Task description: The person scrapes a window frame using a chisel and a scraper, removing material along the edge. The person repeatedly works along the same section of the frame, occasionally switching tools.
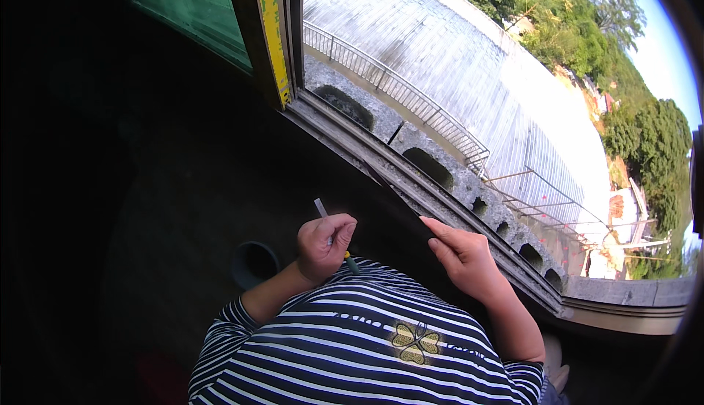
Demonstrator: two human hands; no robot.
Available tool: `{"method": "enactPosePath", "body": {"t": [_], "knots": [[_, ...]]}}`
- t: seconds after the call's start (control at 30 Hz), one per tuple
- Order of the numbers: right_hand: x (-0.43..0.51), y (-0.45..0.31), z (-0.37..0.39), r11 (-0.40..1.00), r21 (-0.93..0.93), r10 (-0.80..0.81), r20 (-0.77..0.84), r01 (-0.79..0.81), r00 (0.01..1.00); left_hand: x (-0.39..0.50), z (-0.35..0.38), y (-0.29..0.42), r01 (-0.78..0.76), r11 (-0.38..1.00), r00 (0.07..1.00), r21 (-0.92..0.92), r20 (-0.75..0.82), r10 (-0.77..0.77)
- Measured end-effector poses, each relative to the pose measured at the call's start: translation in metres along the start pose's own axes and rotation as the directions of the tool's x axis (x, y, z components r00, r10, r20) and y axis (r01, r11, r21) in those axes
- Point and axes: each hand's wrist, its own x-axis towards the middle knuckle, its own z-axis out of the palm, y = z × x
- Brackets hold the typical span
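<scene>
My left hand [325, 244] is closed around a slim tool. The tool's pale, flat end [320, 207] sticks out above the fist, and its green-and-yellow handle [351, 263] shows below, close to my striped shirt. Over by the sliding window's bottom track [407, 177], the thumb and fingers of my right hand [461, 255] pinch a thin dark strip [391, 189]. That strip runs up and left from my fingers along the inner edge of the track. Deep shadow hides its lower side, so I cannot tell its full width or material.
A yellow-taped window frame post [270, 31] rises at the upper left, beside green-tinted glass [192, 17]. Outside the track sit hollow concrete blocks [404, 136] and a metal railing [407, 89]. A dark bucket-like container [242, 266] stands in the shade at my left.
</scene>
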Motion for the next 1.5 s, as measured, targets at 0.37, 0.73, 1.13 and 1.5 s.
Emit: {"method": "enactPosePath", "body": {"t": [0.37, 0.73, 1.13, 1.5], "knots": [[0.015, 0.014, 0.002, 0.999, 0.052, -0.009, -0.027, 0.01, 1.0, 0.001, 0.002, -0.008, 0.054, 0.999, 0.998, -0.01, 0.015, -0.053], [0.008, 0.012, 0.004, 0.987, 0.12, 0.108, -0.033, -0.103, 0.994, 0.008, 0.006, -0.002, 0.006, 1.0, 1.0, -0.004, 0.016, -0.006], [-0.014, 0.057, -0.005, 0.246, 0.905, 0.228, 0.294, -0.347, 0.928, 0.01, 0.001, -0.003, -0.03, 0.999, 0.999, -0.02, -0.024, 0.029], [-0.001, 0.064, 0.005, 0.075, 0.909, 0.172, 0.392, -0.409, 0.904, 0.031, -0.016, -0.007, 0.406, 0.819, 0.902, -0.406, 0.035, -0.43]]}}
